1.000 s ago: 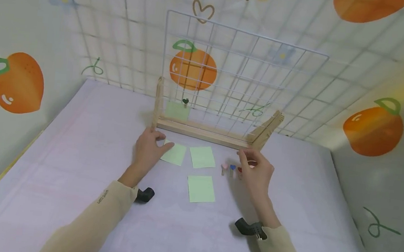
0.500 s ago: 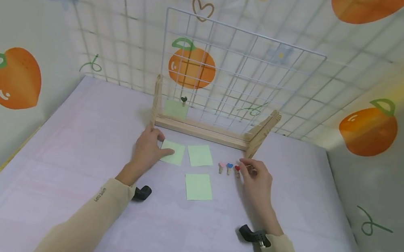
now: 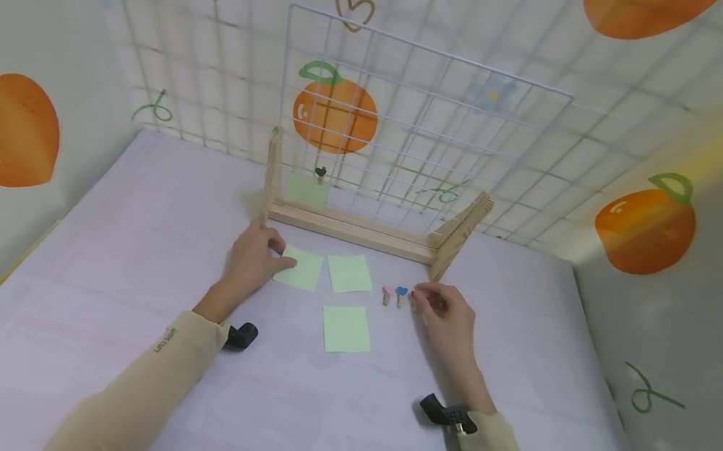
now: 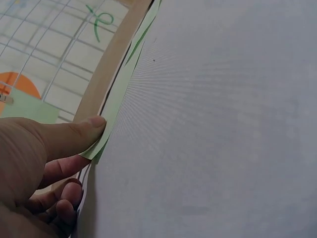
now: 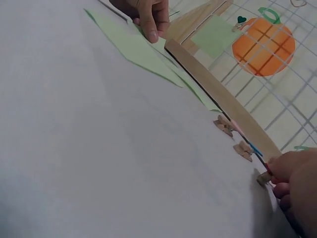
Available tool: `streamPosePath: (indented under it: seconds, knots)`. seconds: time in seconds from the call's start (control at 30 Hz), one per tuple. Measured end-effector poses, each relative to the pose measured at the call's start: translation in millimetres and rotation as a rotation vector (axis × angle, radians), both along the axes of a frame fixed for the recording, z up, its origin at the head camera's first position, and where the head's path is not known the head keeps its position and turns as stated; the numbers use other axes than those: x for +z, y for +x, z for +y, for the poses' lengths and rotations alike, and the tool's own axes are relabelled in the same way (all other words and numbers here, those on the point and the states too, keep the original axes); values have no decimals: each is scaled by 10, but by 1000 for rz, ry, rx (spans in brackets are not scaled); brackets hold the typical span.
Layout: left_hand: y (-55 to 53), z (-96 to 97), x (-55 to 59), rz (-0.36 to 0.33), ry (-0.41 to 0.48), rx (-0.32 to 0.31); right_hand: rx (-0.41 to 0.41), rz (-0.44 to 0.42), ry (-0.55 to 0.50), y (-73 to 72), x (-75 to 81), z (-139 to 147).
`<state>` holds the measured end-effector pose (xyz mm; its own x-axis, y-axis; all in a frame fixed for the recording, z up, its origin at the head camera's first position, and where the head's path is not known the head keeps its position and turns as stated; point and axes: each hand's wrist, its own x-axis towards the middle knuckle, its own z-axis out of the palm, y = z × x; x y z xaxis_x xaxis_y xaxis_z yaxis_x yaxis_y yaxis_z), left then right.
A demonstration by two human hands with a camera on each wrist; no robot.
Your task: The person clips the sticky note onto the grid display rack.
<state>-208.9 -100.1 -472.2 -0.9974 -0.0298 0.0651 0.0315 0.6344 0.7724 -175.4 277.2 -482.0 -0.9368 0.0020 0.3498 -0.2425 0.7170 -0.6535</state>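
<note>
My left hand [image 3: 253, 253] pinches the left edge of a pale green square sticky note [image 3: 306, 269], thumb on top and a finger beneath, as the left wrist view shows. With fingertips and thumb, my right hand [image 3: 450, 320] grips a small wooden clothespin with a red heart [image 5: 264, 178], which sits on the table and is partly covered by the fingers. To its left lie a blue-heart clothespin [image 3: 401, 295] and a pink-heart clothespin [image 3: 387, 293]. Two more green notes, one at the back [image 3: 349, 273] and one nearer note [image 3: 347, 329], lie flat between the hands.
A white wire grid [image 3: 426, 101] stands in a wooden base [image 3: 350, 232] behind the notes. On its lower left hangs another green note [image 3: 302, 189] under a dark green heart clothespin [image 3: 320, 173]. Orange-printed cloth walls surround the pale table [image 3: 291, 415].
My right hand has come down from near the base's right foot to the red-heart clothespin and grips it. My left hand stays at the left note. The head view has shifted slightly.
</note>
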Motion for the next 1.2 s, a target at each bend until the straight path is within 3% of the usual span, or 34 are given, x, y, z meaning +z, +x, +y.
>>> streamPosePath:
  seconds: [0.17, 0.5, 1.03, 1.2]
  knots:
    - [3, 6, -5, 23, -9, 4, 18, 22, 9, 1, -27, 23]
    - [21, -9, -13, 52, -4, 13, 16, -37, -71, -28, -36, 54]
    - [-2, 32, -13, 76, -4, 10, 75, 58, -276, 25, 37, 66]
    - [24, 20, 8, 71, 6, 19, 108, 52, -312, 52, 117, 5]
